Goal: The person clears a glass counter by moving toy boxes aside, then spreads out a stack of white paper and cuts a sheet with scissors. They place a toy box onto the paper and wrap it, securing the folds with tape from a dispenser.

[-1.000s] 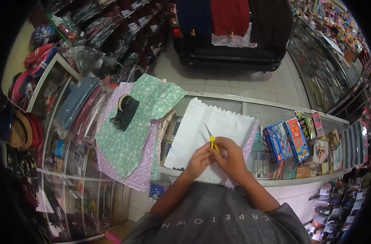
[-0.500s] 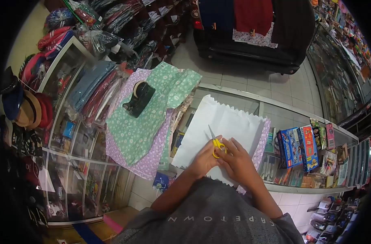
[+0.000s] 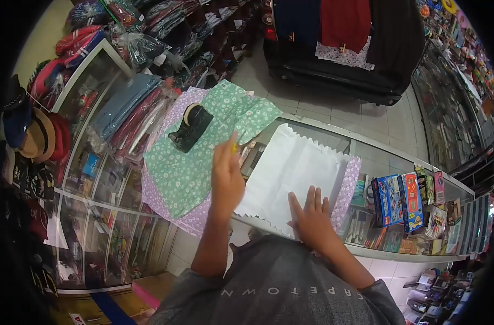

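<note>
My left hand [image 3: 228,176] is raised over the left edge of the white sheet, beside the green floral paper [image 3: 176,176]. Its fingers are closed round scissors [image 3: 234,147]; only a bit of yellow handle shows, and the blades are hard to make out. With fingers spread, my right hand [image 3: 315,223] lies flat on the white sheet [image 3: 285,170], near its lower right. That sheet has zigzag-cut edges, and a purple floral strip [image 3: 345,192] runs along its right side. A black tape dispenser [image 3: 191,130] rests on the green paper.
Beneath everything is a glass display counter [image 3: 377,149]. Boxed toys [image 3: 389,200] stand at its right. Plastic-wrapped clothes [image 3: 130,116] lie at the left, near hats [image 3: 38,135]. Beyond the counter is a black car-like surface [image 3: 333,81] draped with cloths.
My left hand has moved left and up off the white sheet, carrying the scissors. My right hand has moved slightly down and flattened onto the sheet.
</note>
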Tool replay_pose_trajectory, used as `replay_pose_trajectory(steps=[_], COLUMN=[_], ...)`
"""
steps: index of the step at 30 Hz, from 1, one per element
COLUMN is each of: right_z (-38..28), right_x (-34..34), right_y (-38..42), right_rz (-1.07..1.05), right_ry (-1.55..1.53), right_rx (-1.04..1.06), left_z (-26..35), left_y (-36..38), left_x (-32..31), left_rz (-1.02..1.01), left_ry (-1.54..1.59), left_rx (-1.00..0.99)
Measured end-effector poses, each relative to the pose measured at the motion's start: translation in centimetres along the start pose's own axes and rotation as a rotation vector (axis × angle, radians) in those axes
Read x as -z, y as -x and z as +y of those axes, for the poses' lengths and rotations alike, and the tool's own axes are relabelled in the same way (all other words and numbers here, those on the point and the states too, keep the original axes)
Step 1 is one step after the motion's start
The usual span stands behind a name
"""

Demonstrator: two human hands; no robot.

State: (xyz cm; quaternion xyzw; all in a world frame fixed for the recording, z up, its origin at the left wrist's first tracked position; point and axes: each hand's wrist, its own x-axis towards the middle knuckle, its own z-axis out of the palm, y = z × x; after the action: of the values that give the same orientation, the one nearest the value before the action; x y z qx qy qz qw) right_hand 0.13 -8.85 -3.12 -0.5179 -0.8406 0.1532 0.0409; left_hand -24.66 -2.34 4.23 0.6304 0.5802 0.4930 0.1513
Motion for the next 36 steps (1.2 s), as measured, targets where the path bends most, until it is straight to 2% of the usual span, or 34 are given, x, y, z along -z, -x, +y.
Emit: replay_pose_trajectory(steps=[2,3,5,6,9,12,14,16,17,20,21,22,24,26,28,30,32,36], right_z=[0.1,0.0,-0.1,-0.1,0.3,0.4,0.4,0.6,0.7,1.1,1.2,1.3,1.6,1.8,1.8,2.2,2.9,6.4], right_x=[-0.1,0.0,0.0,0.0,-0.5,-0.8,-0.4,0.1,0.4,1.1,1.2,1.3,1.2,0.9,0.7,0.4,1.4,2.7], right_y=[-0.1,-0.1,-0.3,-0.5,-0.6,-0.5,-0.5,-0.8,-1.0,-1.6,-1.7,-1.9,-2.2,-2.0,-1.9,-2.0,-1.0,1.0], right_rz=[-0.021,-0.021,-0.024,-0.025,-0.018,0.016,0.007,-0.003,-0.013,-0.051,-0.059,-0.067,-0.056,-0.023,-0.038,0.01,0.043,0.029], right_ry=[0.066,0.032,0.029,0.017,0.032,0.007,-0.004,-0.008,-0.024,-0.047,-0.045,-0.043,-0.045,-0.08,-0.109,-0.07,0.031,0.043], right_rx=[0.046,0.042,0.038,0.028,0.045,0.058,0.057,0.063,0.082,0.074,0.079,0.084,0.074,0.115,0.088,-0.022,-0.098,-0.256], left_z=[-2.1,-3.8,-7.8,-9.3,-12.2,-12.6,-11.9,-11.3,-13.1,-11.4,-11.3,-10.9,-9.4,-0.8,0.4,-0.2,-2.3,-1.8], left_y=[-3.3,-4.5,-6.0,-5.8,-4.9,-4.0,-4.5,-5.1,-5.5,-5.6,-5.1,-4.4,-3.3,-2.3,0.8,3.4,5.0,5.1], left_x=[1.0,1.4,1.4,0.8,-1.2,-1.6,-1.4,-1.6,-1.9,-2.0,-2.1,-2.5,-4.3,-4.7,-7.9,-10.5,-12.0,-11.8], left_rz=[0.174,0.179,0.076,0.081,-0.448,-0.427,-0.472,-0.49,-0.548,-0.568,-0.452,-0.459,-0.145,-0.483,-0.619,-0.787,-0.665,-0.653], left_ry=[-0.296,-0.294,-0.542,-0.54,-0.739,-0.726,-0.709,-0.77,-0.723,-0.783,-0.795,-0.792,-0.669,-0.367,-0.407,-0.383,-0.471,-0.498], left_rx=[-0.053,-0.049,0.119,0.116,0.39,0.352,0.397,0.345,0.274,0.326,0.288,0.276,0.081,-0.052,-0.272,-0.176,-0.35,-0.338])
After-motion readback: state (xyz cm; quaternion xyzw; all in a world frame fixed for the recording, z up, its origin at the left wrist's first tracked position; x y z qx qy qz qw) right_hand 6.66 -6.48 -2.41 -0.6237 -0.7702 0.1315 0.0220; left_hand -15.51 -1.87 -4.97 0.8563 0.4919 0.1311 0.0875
